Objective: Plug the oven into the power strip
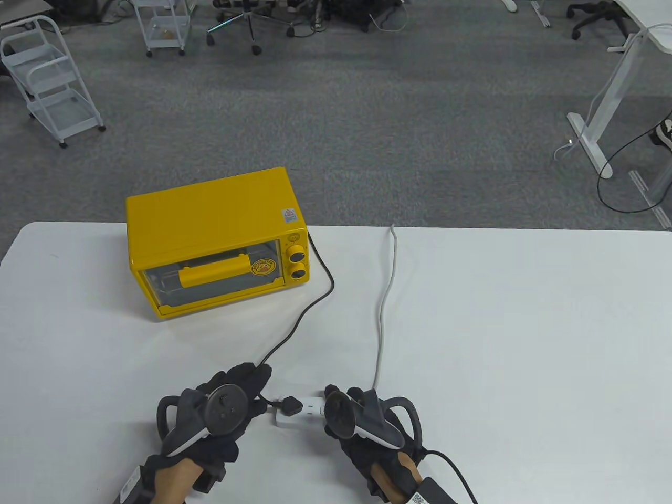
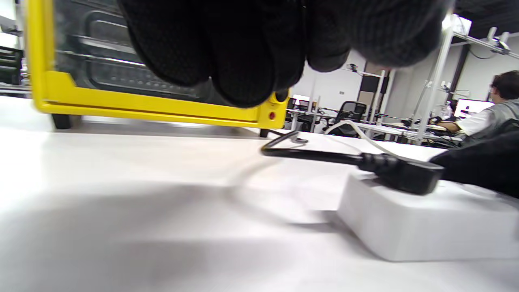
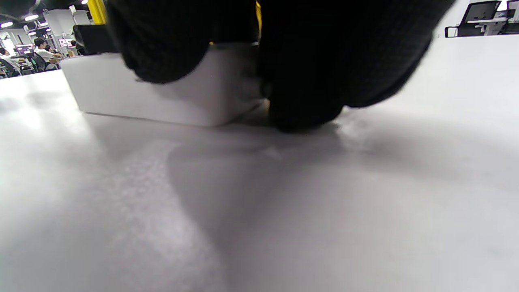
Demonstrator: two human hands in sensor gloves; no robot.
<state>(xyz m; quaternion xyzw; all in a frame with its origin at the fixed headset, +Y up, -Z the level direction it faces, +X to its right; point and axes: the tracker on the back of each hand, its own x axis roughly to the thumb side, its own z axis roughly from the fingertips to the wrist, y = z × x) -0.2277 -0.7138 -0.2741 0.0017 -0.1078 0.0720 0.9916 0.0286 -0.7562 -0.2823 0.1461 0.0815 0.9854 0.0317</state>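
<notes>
Plug (image 2: 399,174) sitting on power strip (image 1: 294,412), near desk edge. You're bracing strip with right hand (image 1: 362,420), gripping it; left hand (image 1: 220,409) grip unclear. Keep pressing straight down, strip pinned.

Bright, even overhead light — soft shadows pool on the table (image 1: 525,325); both wrist views blur close up.
</notes>
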